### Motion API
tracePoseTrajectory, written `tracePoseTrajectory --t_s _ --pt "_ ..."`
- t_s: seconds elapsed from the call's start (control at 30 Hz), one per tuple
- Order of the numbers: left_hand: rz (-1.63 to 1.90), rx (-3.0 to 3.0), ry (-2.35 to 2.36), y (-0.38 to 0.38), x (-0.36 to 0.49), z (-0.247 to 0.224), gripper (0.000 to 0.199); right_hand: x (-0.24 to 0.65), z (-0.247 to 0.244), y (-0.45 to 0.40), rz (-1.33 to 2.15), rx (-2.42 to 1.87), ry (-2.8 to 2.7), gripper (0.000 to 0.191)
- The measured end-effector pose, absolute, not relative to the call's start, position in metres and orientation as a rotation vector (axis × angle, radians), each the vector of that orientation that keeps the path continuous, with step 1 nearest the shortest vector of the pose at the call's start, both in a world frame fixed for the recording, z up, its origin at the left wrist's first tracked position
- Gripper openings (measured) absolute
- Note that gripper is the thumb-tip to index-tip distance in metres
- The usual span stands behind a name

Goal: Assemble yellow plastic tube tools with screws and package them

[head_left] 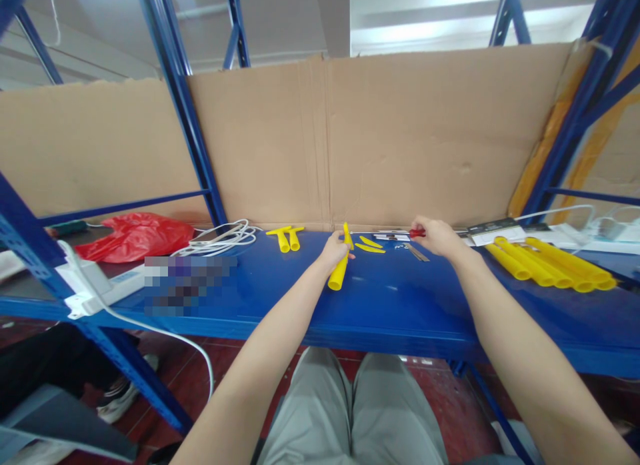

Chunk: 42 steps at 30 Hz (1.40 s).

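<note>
While your forearms reached up from the lower edge of the frame, your two hands stood apart over the blue table (400, 312). Your left hand (332, 252), just right of the frame's middle, was closed around a yellow T-shaped piece (339, 274), its tube end pointing toward the lower edge. Your right hand (437, 236), further right, had its fingers closed on the red handle of a thin-shafted tool (417, 232). The shaft ran left toward the piece; whether its tip touched, you could not tell from this view.

Between your hands lay two curved yellow strips (371, 248), and nearer your right hand were some thin metal strips (417, 252). Left of your left hand, two more yellow T-shaped pieces (289, 241) lay side by side. At the right of the frame you had a row of yellow tubes (547, 265), and at the left a red plastic bag (137, 237) beside coiled white cable (227, 238).
</note>
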<state>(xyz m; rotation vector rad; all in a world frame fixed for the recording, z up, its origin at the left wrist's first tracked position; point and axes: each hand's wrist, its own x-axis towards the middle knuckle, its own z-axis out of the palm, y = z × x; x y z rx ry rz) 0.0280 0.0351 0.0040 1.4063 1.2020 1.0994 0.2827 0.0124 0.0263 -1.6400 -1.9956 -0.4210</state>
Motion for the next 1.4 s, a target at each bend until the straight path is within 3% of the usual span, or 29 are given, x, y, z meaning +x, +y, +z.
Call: tracePoseTrajectory --t_s 0.4,0.63,0.9,1.2,1.4 --pt "1.090 1.609 1.274 0.057 0.006 -0.007 0.048 0.264 0.031 -0.001 -0.124 -1.691 -2.193 0.015" --pt "1.121 1.559 1.281 0.059 0.001 -0.004 0.048 0.255 0.024 0.005 -0.373 -1.681 -2.156 0.006" --pt "1.124 1.514 1.280 0.052 0.000 0.002 0.051 0.253 0.026 0.003 -0.267 -1.741 -2.241 0.018" --pt "1.125 1.494 1.291 0.051 -0.002 0.004 0.051 0.243 0.026 -0.002 -0.475 -1.786 -2.148 0.011" --pt "1.102 1.516 1.297 0.052 -0.002 0.004 0.053 0.245 0.026 0.000 -0.265 -1.782 -2.242 0.019"
